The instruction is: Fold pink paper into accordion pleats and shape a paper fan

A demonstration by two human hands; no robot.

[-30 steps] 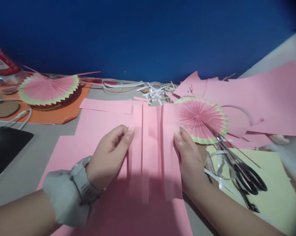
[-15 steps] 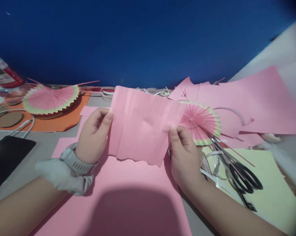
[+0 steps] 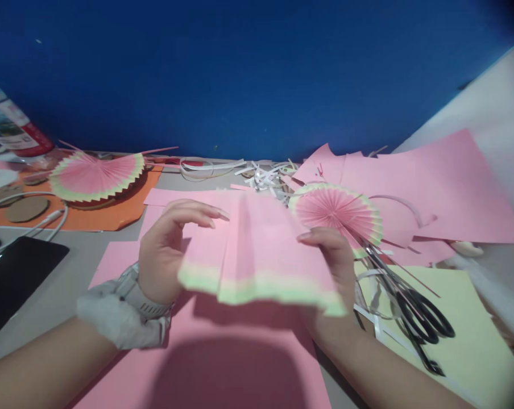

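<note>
A creased sheet of pink paper [image 3: 274, 250], its near edge banded white and green, is held up in the middle, blurred by motion. My left hand [image 3: 163, 250] holds it at the left side, fingers stretched over the front and the thumb hidden. At the right side my right hand [image 3: 336, 255] grips it with fingertips on the front. Beneath lies a large pink sheet [image 3: 248, 352] with a dark shadow on it. Just behind my right hand sits a round pleated paper fan [image 3: 329, 207], pink with a pale green rim.
Black-handled scissors [image 3: 423, 318] lie on a pale yellow sheet [image 3: 465, 318] at right. Larger pink sheets [image 3: 444, 182] stand behind. To the left are another pleated fan [image 3: 99, 176], orange paper [image 3: 129, 210], a phone [image 3: 22, 284] and a bottle [image 3: 13, 125]. Paper strips [image 3: 265, 176] lie near the blue wall.
The held paper has turned from its plain pink face to one with a green and white edge, and now shows a fold in the middle. Both hands have shifted their grip.
</note>
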